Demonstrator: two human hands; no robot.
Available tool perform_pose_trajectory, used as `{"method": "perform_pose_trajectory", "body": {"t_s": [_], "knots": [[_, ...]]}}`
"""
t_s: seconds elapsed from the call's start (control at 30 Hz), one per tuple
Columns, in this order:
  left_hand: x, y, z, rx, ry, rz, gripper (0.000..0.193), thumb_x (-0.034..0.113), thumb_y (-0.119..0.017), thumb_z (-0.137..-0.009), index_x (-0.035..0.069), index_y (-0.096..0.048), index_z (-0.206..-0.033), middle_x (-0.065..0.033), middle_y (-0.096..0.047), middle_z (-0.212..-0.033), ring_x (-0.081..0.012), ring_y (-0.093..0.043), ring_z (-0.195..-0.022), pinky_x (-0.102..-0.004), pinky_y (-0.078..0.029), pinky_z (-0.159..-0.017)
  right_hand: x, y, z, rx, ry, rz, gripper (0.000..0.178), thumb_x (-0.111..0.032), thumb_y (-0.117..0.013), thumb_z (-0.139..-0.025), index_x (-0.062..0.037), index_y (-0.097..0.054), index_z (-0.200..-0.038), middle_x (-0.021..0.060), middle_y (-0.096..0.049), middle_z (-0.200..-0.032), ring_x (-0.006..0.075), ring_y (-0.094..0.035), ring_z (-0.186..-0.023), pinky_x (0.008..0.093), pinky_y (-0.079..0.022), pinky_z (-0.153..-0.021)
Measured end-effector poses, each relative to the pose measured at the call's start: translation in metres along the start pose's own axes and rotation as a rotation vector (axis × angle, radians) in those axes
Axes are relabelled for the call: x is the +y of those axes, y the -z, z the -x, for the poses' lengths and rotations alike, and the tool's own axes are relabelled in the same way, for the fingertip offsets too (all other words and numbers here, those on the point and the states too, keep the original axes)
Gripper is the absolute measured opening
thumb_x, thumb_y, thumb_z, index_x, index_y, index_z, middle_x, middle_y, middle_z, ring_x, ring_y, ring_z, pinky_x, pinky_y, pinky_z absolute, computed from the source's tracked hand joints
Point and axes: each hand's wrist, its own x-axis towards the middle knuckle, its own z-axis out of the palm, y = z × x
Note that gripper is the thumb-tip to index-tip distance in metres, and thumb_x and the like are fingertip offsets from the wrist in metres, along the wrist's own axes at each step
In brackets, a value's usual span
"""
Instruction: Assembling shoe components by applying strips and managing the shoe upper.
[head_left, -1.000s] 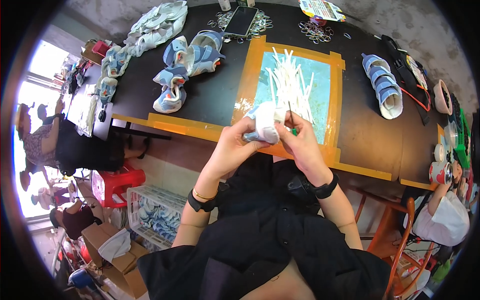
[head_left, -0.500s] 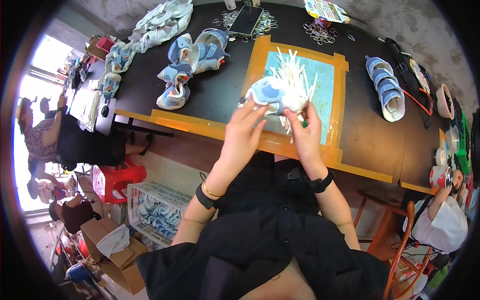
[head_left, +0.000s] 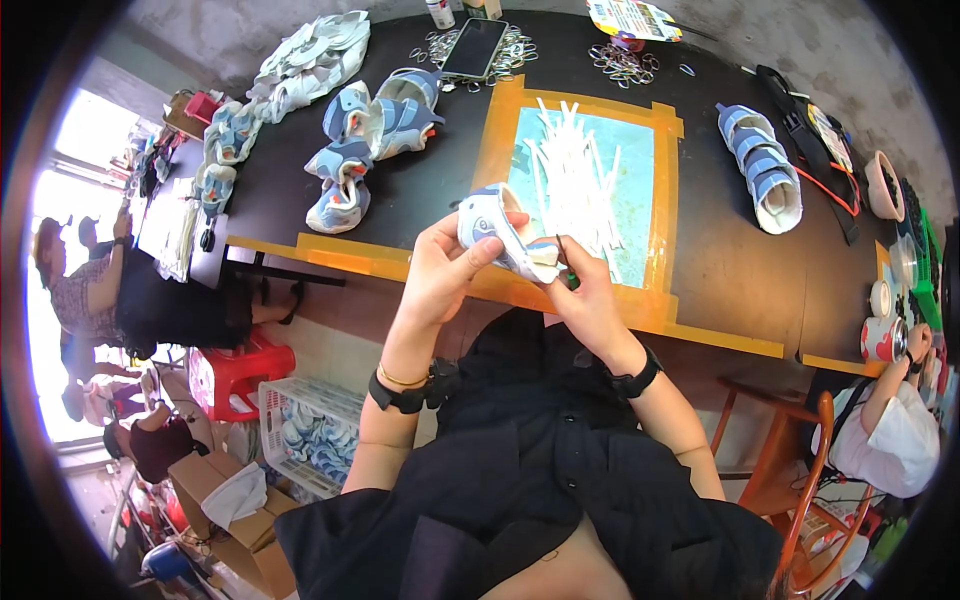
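A light blue and white shoe upper [head_left: 489, 222] is held up over the table's near edge. My left hand [head_left: 443, 268] is closed around its left side, thumb pressed on the outside. At the upper's right end, my right hand [head_left: 590, 305] has its fingers drawn together. A thin dark tip and a bit of green show among those fingers, looking like a small tool whose shape is mostly hidden. Just beyond the hands, a loose pile of narrow white strips [head_left: 575, 170] lies on a light green mat [head_left: 640, 150] edged with tan tape.
Several shoe uppers [head_left: 340, 160] stand grouped at left. Another row of nested uppers [head_left: 762, 165] lies at right. At the back are a phone [head_left: 475, 48] and small metal rings [head_left: 625, 65]. A white crate [head_left: 300, 470] is on the floor; a co-worker [head_left: 890, 440] sits at right.
The shoe upper has been turned and drawn nearer, off the strips, so its side now shows. Both hands have come down toward me, and my right hand has shifted to the upper's end.
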Motion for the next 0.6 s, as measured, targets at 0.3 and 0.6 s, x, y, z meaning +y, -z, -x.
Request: {"method": "perform_pose_trajectory", "body": {"t_s": [0.3,0.6], "knots": [[-0.022,0.011,-0.004,-0.131,0.149,0.024,0.042,0.027,-0.052,-0.097,-0.006,-0.051,-0.123,-0.0171,-0.059,-0.121,-0.0228,-0.058,-0.11,-0.0379,-0.044,-0.095,-0.004,0.009,0.007,0.195,0.001,-0.208,0.018,-0.002,-0.057,-0.089,0.0016,-0.06,-0.107,0.0078,-0.068,-0.093,0.0107,-0.061,-0.087,0.0263,-0.048,-0.078],[-0.02,-0.027,-0.004,0.135,-0.214,-0.04,0.023,0.013,-0.057,-0.095,-0.005,-0.06,-0.109,-0.0103,-0.066,-0.101,-0.0161,-0.064,-0.087,-0.0282,-0.053,-0.076,-0.007,0.012,0.005,0.171,-0.018,-0.174,0.013,-0.004,-0.06,-0.088,0.001,-0.057,-0.1,0.0076,-0.065,-0.089,0.0111,-0.058,-0.082,0.0267,-0.046,-0.072]]}}
